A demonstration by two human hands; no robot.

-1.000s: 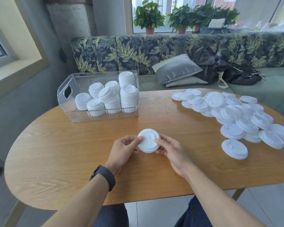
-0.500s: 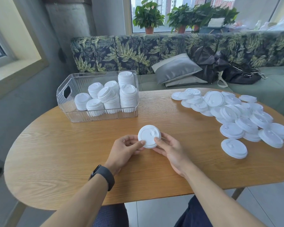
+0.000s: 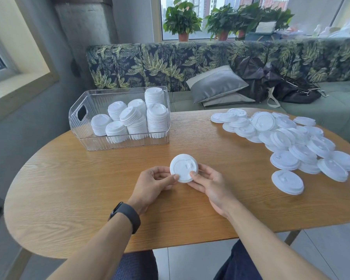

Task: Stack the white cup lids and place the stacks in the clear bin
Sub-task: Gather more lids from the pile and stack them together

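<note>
Looks like a lounge or break corner of a high-rise office or café; beyond the hands, a leaf-print sofa bench (image 3: 190, 63) with grey cushions (image 3: 216, 83); further back, potted plants (image 3: 182, 19) on a window sill, city towers outside; underneath, an oval wooden table (image 3: 89, 188).

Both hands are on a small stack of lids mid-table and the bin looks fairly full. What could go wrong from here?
1. The small stack of white plastic cup lids is pinched only at its rim by the left hand and right hand; it may slip or fan apart in transit.
2. The clear ribbed plastic bin is crowded, and one leaning lid stack could topple if nudged.
3. The loose white lid near the wooden table's edge could be knocked off.
</note>
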